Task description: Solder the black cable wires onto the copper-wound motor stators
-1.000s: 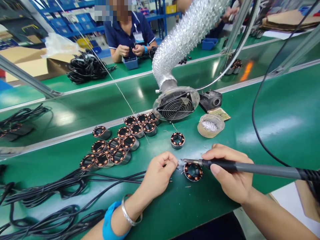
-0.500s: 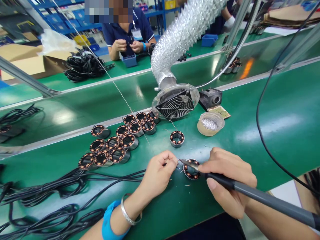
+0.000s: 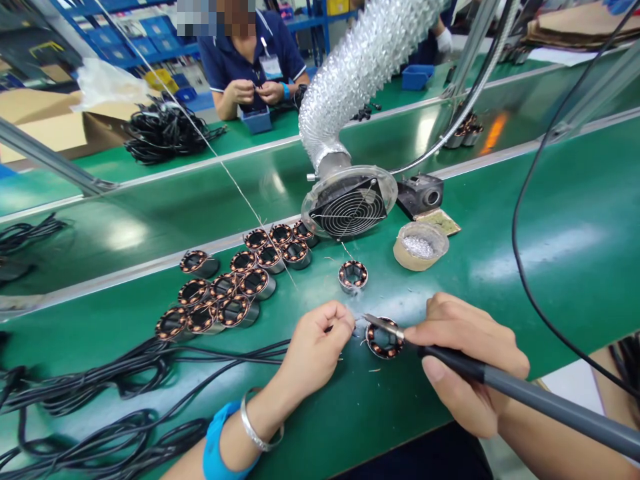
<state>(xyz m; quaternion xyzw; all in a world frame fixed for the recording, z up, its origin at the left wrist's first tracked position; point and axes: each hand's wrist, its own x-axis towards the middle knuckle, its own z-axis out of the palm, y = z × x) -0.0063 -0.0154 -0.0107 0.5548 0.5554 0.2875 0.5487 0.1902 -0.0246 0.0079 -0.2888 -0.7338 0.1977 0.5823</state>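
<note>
My right hand is wrapped round the dark grey handle of a soldering iron. The iron's metal tip lies over the upper rim of a motor stator with copper windings, pointing left. Just left of that stator, my left hand is closed in a pinch on the end of a black cable; the cable runs in from the left and is mostly hidden by the fingers. Fine wire ends show at the fingertips. Another stator stands a little farther back.
Several stators stand grouped at left, with coiled black cables before them. A fume extractor on a foil duct faces me. Right of it are a tub of silvery bits and an iron stand. A co-worker sits opposite.
The soldering iron and my right hand have moved slightly right, so the tip is farther from my left fingertips. A wisp of smoke now shows. My left hand stays nearly still.
</note>
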